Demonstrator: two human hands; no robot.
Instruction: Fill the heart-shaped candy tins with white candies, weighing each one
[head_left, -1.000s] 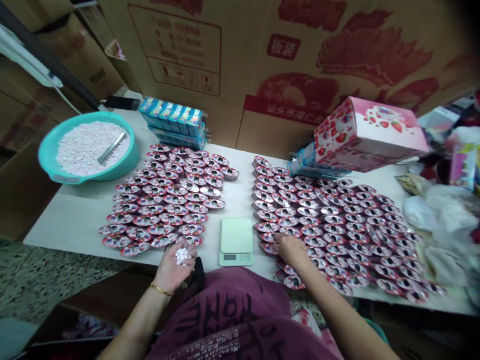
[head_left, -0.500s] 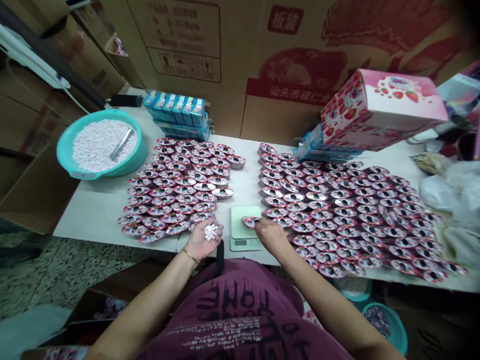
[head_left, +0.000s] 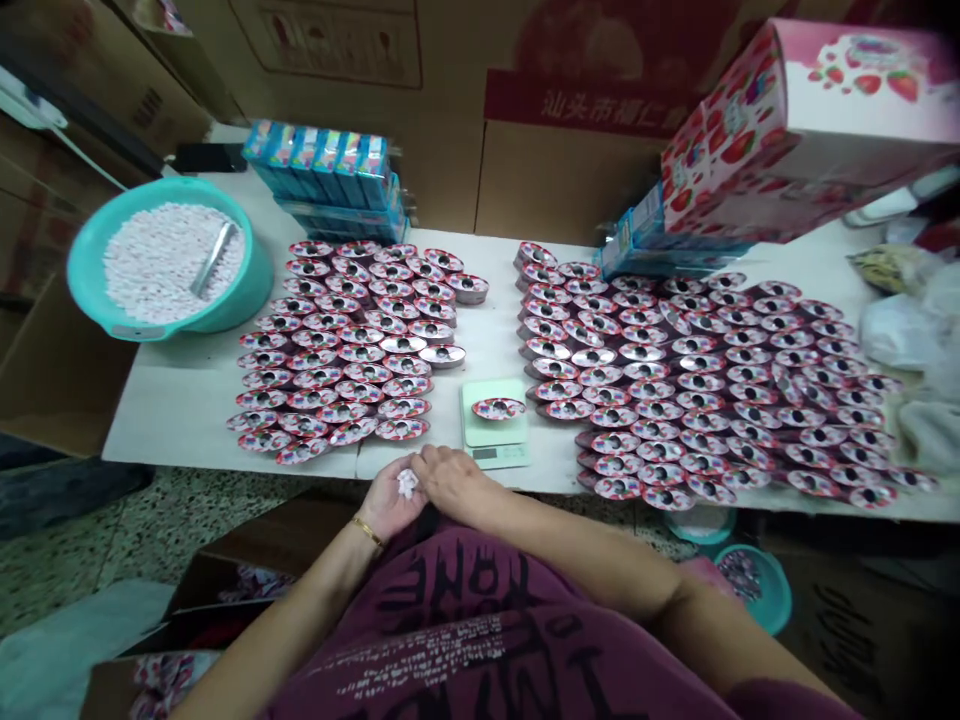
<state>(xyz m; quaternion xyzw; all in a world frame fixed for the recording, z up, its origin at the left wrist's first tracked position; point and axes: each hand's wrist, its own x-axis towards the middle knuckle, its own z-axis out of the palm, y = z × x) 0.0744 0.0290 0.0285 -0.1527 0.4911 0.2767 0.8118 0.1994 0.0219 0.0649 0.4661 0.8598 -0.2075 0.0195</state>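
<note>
In my left hand (head_left: 392,500), palm up and cupped, lies a small pile of white candies (head_left: 408,484). My right hand (head_left: 450,482) is against the left fingers, its own fingers closed at the pile's edge; whatever they pinch is hidden. Just beyond the hands, an oval red-and-white pack (head_left: 498,409) with a dark hole in its top stands alone on a pale green kitchen scale (head_left: 495,456). Rows of similar oval packs (head_left: 365,372) stand left of the scale, and a larger group of packs (head_left: 699,402) stands on the right.
A turquoise basin (head_left: 259,285) of white candies, with a metal scoop (head_left: 213,260), sits at the table's left end. Blue boxes (head_left: 322,165) and a pink strawberry carton (head_left: 817,150) stand at the back before large cardboard boxes (head_left: 442,190). Plastic bags (head_left: 900,335) lie far right.
My right hand has left the pack on the scale and moved left to the candies in my left palm. The pack now stands released on the scale. The camera view has shifted.
</note>
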